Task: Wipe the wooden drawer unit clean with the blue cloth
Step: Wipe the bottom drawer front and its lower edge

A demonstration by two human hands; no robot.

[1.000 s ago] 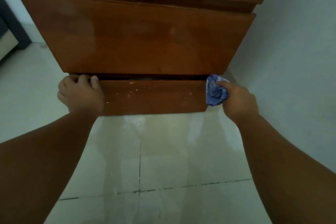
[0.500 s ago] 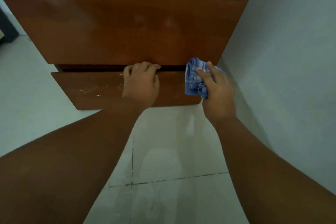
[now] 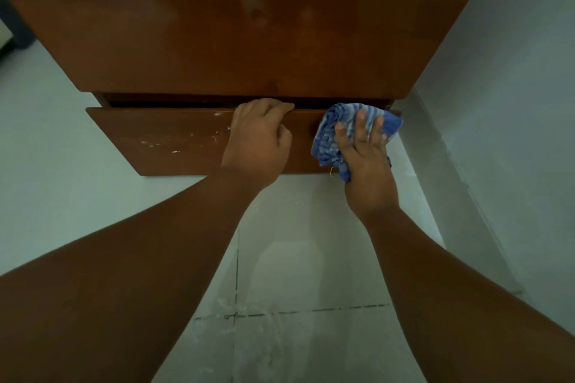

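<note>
The wooden drawer unit (image 3: 242, 25) fills the top of the view, reddish-brown and glossy. Its bottom drawer (image 3: 168, 143) sticks out a little, with white specks on its front. My left hand (image 3: 256, 141) grips the top edge of that drawer near its middle, fingers curled over the lip. My right hand (image 3: 367, 162) presses the blue striped cloth (image 3: 329, 137) flat against the right end of the drawer front, fingers spread over the cloth.
A pale wall (image 3: 513, 102) runs close along the right side of the unit. Light floor tiles (image 3: 295, 258) with dusty grout lines lie below. A dark object (image 3: 12, 31) shows at the far left edge.
My left hand has slid from the drawer's left end to its middle. My right hand has moved from the drawer's right corner onto its front, flattening the cloth. The view has moved closer.
</note>
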